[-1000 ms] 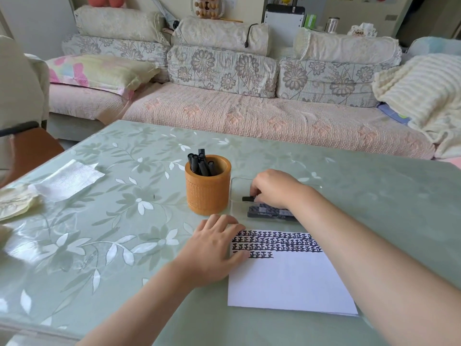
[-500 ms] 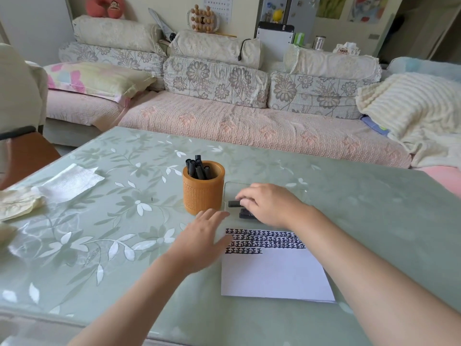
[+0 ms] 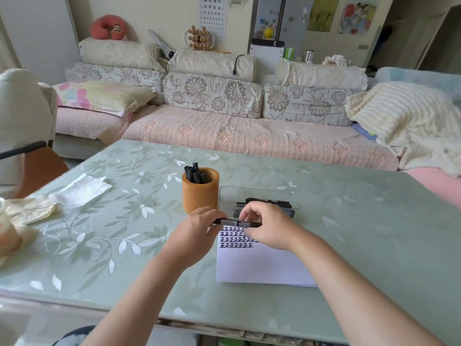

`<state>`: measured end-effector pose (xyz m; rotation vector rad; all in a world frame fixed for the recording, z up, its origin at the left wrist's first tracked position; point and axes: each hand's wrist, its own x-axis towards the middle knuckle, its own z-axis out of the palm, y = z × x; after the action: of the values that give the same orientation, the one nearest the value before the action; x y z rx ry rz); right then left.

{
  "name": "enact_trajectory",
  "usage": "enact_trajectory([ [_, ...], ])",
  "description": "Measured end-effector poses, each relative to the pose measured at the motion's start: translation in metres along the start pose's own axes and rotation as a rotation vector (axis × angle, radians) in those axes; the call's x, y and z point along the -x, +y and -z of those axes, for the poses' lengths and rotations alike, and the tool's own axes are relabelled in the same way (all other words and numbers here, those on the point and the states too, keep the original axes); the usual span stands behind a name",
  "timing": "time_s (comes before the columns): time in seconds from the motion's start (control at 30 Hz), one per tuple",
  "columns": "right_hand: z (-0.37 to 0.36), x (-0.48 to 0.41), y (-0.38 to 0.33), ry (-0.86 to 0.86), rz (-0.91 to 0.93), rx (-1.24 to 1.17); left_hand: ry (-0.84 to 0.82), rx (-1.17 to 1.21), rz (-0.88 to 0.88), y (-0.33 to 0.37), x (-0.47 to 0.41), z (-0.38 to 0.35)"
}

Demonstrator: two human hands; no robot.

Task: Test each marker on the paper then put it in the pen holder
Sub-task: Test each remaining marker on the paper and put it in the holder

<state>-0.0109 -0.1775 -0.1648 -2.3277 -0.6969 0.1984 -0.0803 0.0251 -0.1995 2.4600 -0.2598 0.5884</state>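
A black marker (image 3: 237,223) lies level just above the top edge of the white paper (image 3: 259,265), held at both ends. My left hand (image 3: 194,233) pinches its left end and my right hand (image 3: 268,227) grips its right part. Rows of black test marks (image 3: 235,237) fill the paper's top left. An orange pen holder (image 3: 200,193) with several black markers stands just behind my left hand. More black markers (image 3: 268,202) lie in a clear tray (image 3: 257,193) behind my right hand.
A white tissue (image 3: 83,189) and crumpled cream paper (image 3: 30,208) lie at the table's left. A sofa with cushions runs behind the far table edge (image 3: 249,156). A chair stands at the left.
My right hand has lifted a marker out of the tray and brought it over the paper's top edge. My left hand left the paper and took the marker's left end. The view tilted up.
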Motion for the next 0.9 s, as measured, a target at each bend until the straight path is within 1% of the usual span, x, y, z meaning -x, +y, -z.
enact_trajectory([
  [0.13, 0.001, 0.013, -0.001, 0.058, -0.024, -0.253, 0.027, 0.021, 0.048, 0.006, 0.01, 0.006],
  [0.23, 0.001, 0.022, -0.006, 0.088, -0.037, -0.561, 0.026, 0.036, 0.033, 0.015, 0.016, 0.005],
  [0.3, -0.001, 0.026, -0.008, 0.114, -0.046, -0.703, -0.045, 0.034, 0.027, 0.024, 0.018, 0.002],
  [0.4, -0.004, 0.029, -0.008, 0.122, -0.067, -0.846, -0.166, 0.067, 0.04, 0.034, 0.016, -0.001],
  [0.47, -0.004, 0.029, -0.006, 0.124, -0.071, -0.878, -0.183, 0.05, 0.046, 0.037, 0.012, -0.001],
  [0.53, -0.003, 0.03, -0.001, 0.151, -0.087, -0.828, -0.152, 0.028, 0.055, 0.038, 0.008, 0.0],
  [0.6, -0.003, 0.031, 0.006, 0.159, -0.102, -0.67, -0.069, 0.049, 0.045, 0.038, 0.004, -0.003],
  [0.7, -0.002, 0.032, 0.018, 0.103, -0.082, -0.398, 0.017, 0.085, 0.013, 0.038, -0.002, -0.01],
  [0.8, 0.0, 0.034, 0.029, 0.047, -0.088, -0.174, -0.012, 0.047, -0.064, 0.039, -0.008, -0.018],
  [0.9, 0.003, 0.035, 0.036, 0.016, -0.092, -0.082, -0.082, 0.002, -0.138, 0.04, -0.012, -0.026],
])
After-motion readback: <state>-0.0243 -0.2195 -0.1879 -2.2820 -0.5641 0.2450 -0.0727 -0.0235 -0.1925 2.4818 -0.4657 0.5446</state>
